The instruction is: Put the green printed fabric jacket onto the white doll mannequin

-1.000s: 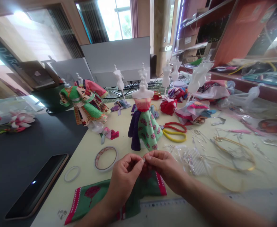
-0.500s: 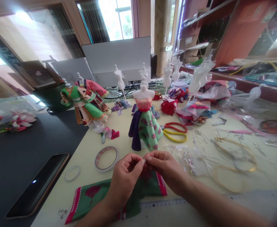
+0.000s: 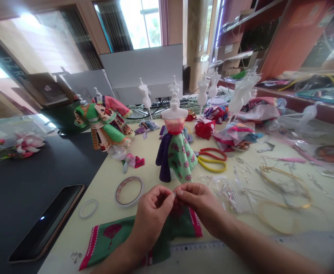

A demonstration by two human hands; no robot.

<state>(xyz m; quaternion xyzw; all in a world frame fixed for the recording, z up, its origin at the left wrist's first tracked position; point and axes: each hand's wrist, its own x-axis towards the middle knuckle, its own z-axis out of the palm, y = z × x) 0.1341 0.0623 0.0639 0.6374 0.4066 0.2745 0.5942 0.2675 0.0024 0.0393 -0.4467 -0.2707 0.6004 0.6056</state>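
My left hand [image 3: 151, 215] and my right hand [image 3: 198, 203] meet above the table, their fingertips pinching a tiny silver piece [image 3: 174, 194] between them. The piece is too small to identify. A green cloth with pink-and-white trim and a red flower print [image 3: 110, 238] lies under my hands. Just beyond my fingers stands a white doll mannequin [image 3: 174, 113] in a green floral skirt with a dark purple panel [image 3: 182, 161]. A roll of clear tape [image 3: 129, 191] sits close to my left hand.
Red-and-yellow scissors [image 3: 212, 160], a plastic bag of beads [image 3: 232, 196] and gold wire hoops [image 3: 283, 190] lie to the right. More dressed mannequins and fabric scraps stand behind. A ruler [image 3: 197, 247] runs along the near side, and a dark tablet [image 3: 45, 222] lies at left.
The whole scene has drifted slightly right and up in view as my head moved. My hands keep the same pinch on the silver piece.
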